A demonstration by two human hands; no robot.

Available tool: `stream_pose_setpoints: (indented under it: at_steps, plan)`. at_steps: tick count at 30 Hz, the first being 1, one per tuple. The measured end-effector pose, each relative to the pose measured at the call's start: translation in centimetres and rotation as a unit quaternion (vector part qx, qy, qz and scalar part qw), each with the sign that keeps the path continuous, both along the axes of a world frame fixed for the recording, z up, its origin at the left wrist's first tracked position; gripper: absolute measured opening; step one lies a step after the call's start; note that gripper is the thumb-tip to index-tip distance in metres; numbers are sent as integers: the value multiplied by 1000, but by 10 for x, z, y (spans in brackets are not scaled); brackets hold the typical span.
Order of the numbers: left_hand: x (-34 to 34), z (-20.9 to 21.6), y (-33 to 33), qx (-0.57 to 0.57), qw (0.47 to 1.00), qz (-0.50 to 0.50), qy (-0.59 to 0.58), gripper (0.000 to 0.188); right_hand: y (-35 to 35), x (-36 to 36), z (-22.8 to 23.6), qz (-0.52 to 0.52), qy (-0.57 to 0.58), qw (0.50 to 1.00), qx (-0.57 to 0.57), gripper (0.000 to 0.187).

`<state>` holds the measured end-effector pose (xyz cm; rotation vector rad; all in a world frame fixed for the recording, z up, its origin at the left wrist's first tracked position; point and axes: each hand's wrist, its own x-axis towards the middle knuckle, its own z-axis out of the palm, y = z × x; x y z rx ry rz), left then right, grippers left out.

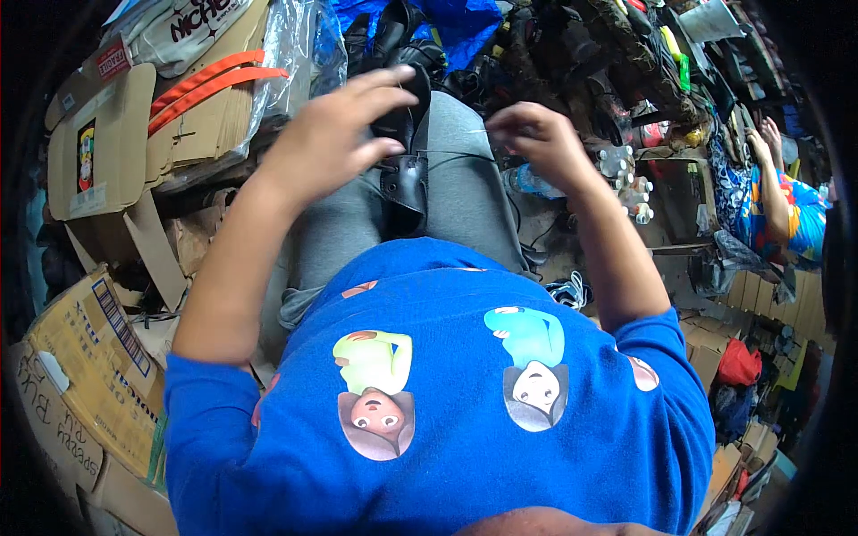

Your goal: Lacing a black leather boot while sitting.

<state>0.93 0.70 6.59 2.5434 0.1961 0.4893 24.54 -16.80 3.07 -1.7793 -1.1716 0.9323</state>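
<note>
A black leather shoe [404, 192] rests between my thighs on grey trousers [465, 192], its lace eyelets facing up. Over its left side hovers my left hand [340, 134], fingers spread and thumb apart, holding nothing that I can see. My right hand [543, 146] is raised above my right knee, with its fingers curled and the thumb close to them. Whatever may be in that pinch is too fine to make out. A thin thread [456, 154] runs from the shoe across my right thigh toward the right hand.
Flattened cardboard boxes [100, 143] with orange-red strips [210, 80] are piled at left. More black shoes [398, 31] lie ahead near a blue plastic sheet [465, 27]. Small bottles [636, 192] stand at right. Beyond them, another person's arms [770, 170] show.
</note>
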Motion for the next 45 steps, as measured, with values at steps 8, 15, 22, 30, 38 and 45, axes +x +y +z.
stream_pose_setpoints:
  at_steps: [8, 15, 22, 30, 38, 45]
  plan:
    - [62, -13, 21, -11, 962, -108, 250, 25, 31, -22, -17, 113, -164, 977, 72, 14]
    - [59, -36, 29, -226, 935, -126, 243, 19, 31, -25, -21, 145, -195, 964, 103, 16]
    - [54, -40, 34, -268, 923, -148, 234, 19, 23, -41, -30, 107, -203, 965, 126, 14]
    - [56, -43, 38, -260, 906, -193, 274, 30, 13, -51, -27, 98, -255, 948, 160, 21]
    - [55, -50, 39, -255, 906, -206, 268, 37, 11, -55, -21, 124, -311, 931, 144, 24]
    - [55, -41, 36, -203, 912, -202, 293, 38, 16, -63, -4, 191, -427, 879, 95, 23]
